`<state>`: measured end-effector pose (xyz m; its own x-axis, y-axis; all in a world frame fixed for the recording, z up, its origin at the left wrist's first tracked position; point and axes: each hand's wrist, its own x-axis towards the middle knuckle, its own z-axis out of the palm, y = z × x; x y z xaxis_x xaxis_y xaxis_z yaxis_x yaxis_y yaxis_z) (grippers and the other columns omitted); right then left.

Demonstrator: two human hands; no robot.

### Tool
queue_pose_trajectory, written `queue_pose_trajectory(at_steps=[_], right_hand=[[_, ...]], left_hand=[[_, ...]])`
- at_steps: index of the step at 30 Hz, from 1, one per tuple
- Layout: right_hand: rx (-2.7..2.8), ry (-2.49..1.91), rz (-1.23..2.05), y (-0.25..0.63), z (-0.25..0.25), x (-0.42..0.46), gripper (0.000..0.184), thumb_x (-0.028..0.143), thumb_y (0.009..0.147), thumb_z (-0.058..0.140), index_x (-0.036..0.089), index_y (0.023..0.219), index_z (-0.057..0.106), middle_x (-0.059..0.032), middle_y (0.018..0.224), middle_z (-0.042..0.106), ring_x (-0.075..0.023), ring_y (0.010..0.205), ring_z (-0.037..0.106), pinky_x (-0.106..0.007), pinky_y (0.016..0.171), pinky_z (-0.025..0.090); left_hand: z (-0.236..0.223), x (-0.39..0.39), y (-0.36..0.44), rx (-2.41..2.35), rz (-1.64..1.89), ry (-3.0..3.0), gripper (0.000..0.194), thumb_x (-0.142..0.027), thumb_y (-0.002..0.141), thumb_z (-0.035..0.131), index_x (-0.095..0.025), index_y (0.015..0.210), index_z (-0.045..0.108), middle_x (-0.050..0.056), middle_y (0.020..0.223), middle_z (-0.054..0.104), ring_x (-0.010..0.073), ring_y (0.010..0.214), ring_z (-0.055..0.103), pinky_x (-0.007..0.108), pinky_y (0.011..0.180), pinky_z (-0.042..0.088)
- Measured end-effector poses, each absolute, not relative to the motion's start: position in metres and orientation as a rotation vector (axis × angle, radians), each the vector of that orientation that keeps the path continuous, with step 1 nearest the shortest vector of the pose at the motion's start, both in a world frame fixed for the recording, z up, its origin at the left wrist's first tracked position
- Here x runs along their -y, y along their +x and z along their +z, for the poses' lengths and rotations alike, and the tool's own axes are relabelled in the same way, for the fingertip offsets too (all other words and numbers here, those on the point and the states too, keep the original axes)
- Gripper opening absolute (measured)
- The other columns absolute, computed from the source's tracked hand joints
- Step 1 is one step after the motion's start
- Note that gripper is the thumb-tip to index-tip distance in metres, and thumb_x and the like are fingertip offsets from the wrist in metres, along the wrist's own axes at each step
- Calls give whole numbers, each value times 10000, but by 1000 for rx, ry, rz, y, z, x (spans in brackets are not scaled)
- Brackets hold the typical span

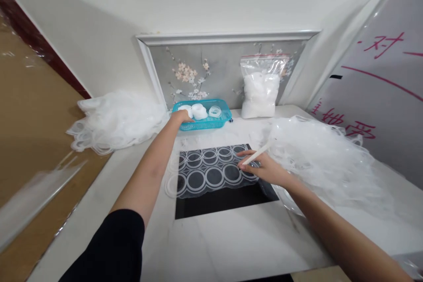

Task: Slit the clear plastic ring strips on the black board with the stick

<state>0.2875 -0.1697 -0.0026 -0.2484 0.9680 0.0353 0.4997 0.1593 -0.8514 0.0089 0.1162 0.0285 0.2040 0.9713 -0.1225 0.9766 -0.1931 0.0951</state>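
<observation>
My left hand (182, 116) reaches into the left end of a blue plastic basket (205, 127), at a pile of white rings (188, 110). Its fingers are mostly hidden, so whether it grips a ring cannot be made out. My right hand (256, 165) is closed around a slim white pen-like stick (256, 153), which slants up to the right. That hand rests at the right edge of a translucent sheet (206, 168) with rows of white ring outlines. Beneath the sheet lies a black mat (211, 205).
More rings (199, 111) and a thin clear ring stack (214, 112) sit in the basket. A zip bag of white material (260, 92) leans on the framed wall panel. Heaps of cut-out plastic sheets lie left (119, 119) and right (324, 163). A whiteboard (380, 75) stands at right.
</observation>
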Motion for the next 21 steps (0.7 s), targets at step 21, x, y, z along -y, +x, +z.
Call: queue_pose_trajectory(at_steps=[21], right_hand=[[1847,-1379,991,296,-7,162,179,334,817,623,204,851,741,-78,1184,672,-272,1078,623,-419,996,446]], left_hand=[[27,-135,30,-1956,-442,2126,350,-343,924,592,-155,1218,563,94,1210,589,228,1034,610,430,863,537]])
